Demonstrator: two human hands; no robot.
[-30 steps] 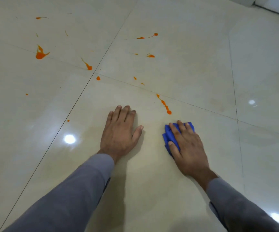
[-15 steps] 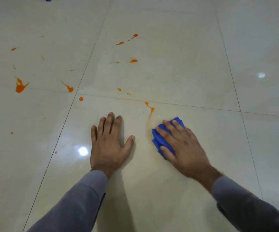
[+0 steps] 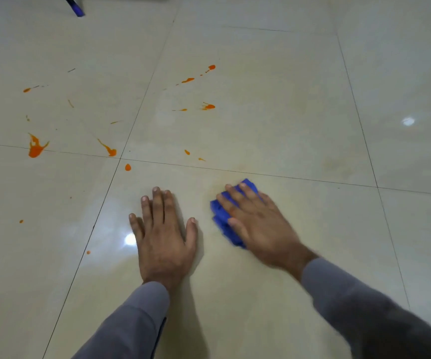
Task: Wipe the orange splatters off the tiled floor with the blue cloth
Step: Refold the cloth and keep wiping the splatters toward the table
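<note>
The folded blue cloth (image 3: 221, 215) lies on the glossy cream tiled floor (image 3: 274, 112), and my right hand (image 3: 257, 221) presses flat on it with straight fingers. My left hand (image 3: 161, 235) rests flat on the floor just left of it, fingers spread. Orange splatters dot the tiles farther out: a big blot (image 3: 36, 147) at the far left, a streak (image 3: 108, 149) near the tile joint, a drop (image 3: 128, 167), and several small marks (image 3: 208, 107) in the middle. A faint orange smear (image 3: 224, 177) shows just ahead of the cloth.
A dark blue-tipped leg or pole (image 3: 76, 7) stands at the top left edge. Tile joints cross near the splatters. Ceiling-light glare (image 3: 130, 239) reflects beside my left hand.
My right hand has slid the cloth forward over the orange streak near the joint, which is now only a faint smear. My left hand stayed planted; the view shifted forward.
</note>
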